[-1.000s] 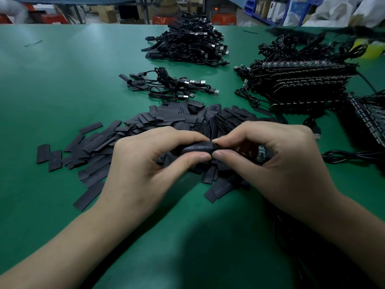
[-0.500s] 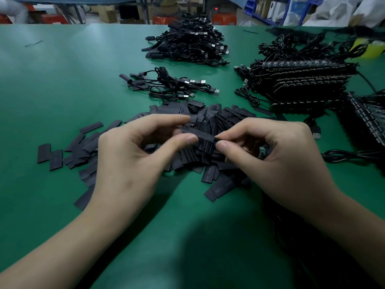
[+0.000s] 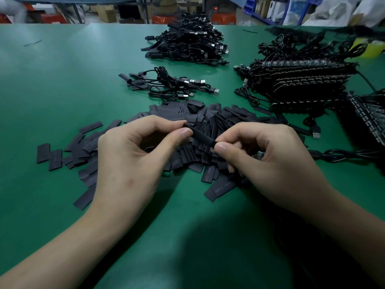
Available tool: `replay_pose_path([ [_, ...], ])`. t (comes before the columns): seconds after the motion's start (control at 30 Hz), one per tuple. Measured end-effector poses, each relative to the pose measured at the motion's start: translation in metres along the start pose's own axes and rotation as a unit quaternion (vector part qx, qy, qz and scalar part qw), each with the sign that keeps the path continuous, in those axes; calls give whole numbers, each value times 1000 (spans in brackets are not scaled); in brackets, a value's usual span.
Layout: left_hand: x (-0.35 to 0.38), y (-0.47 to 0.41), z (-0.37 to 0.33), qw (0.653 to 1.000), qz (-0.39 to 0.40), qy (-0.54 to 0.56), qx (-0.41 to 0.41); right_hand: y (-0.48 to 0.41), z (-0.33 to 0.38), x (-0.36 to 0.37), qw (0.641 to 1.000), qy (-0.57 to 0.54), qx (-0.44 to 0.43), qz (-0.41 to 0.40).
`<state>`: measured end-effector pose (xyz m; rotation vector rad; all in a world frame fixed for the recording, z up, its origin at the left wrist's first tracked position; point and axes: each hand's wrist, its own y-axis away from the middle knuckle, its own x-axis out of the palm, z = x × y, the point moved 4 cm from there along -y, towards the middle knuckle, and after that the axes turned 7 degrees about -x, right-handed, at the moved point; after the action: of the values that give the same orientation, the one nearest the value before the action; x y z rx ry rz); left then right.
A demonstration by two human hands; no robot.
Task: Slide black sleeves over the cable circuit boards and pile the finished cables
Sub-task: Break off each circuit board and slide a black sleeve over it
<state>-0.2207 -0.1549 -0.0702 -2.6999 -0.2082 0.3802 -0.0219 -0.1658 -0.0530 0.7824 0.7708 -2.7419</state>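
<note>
The counter (image 3: 62,80) has its far edge along the top of the view. Green surface runs broad on the left and between the forearms. The right side is crowded with stacked circuit boards (image 3: 302,84) trailing cables. Ahead lie a small pile of sleeved cables (image 3: 166,84), just beyond the loose sleeves (image 3: 208,117), and a large pile of cables (image 3: 187,46) farther back.

The left hand (image 3: 129,163) and right hand (image 3: 270,163) are over the loose sleeves. One black sleeve (image 3: 201,135) spans between them, slanting down to the right. The left fingers (image 3: 179,136) pinch its upper end and the right fingers (image 3: 223,147) pinch its lower end. A small circuit board (image 3: 259,155) shows inside the curled right palm. A cable (image 3: 343,154) runs off right across the counter.
</note>
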Motion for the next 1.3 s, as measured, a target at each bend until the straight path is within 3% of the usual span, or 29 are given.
replay_pose_path([
  [0.43, 3, 1, -2, 999, 6, -36, -2, 0, -5, 3, 1000, -20, 13, -5],
  [0.67, 9, -2, 6, 977, 50, 153, -143, 2, -3, 0, 994, 100, -43, -5],
  [0.87, 3, -8, 13, 958, 23, 229, -171, -12, -16, -22, 963, 225, -36, 146],
  [0.97, 2, -8, 12, 956, 17, 238, -169, -14, -19, -23, 955, 230, -38, 184],
  [1.13, 1, -9, 12, 961, 22, 229, -151, -26, -12, -39, 971, 207, -54, 109],
  [1.3, 6, -8, 11, 984, 39, 123, -122, -72, -10, -47, 960, 267, -70, 52],
])
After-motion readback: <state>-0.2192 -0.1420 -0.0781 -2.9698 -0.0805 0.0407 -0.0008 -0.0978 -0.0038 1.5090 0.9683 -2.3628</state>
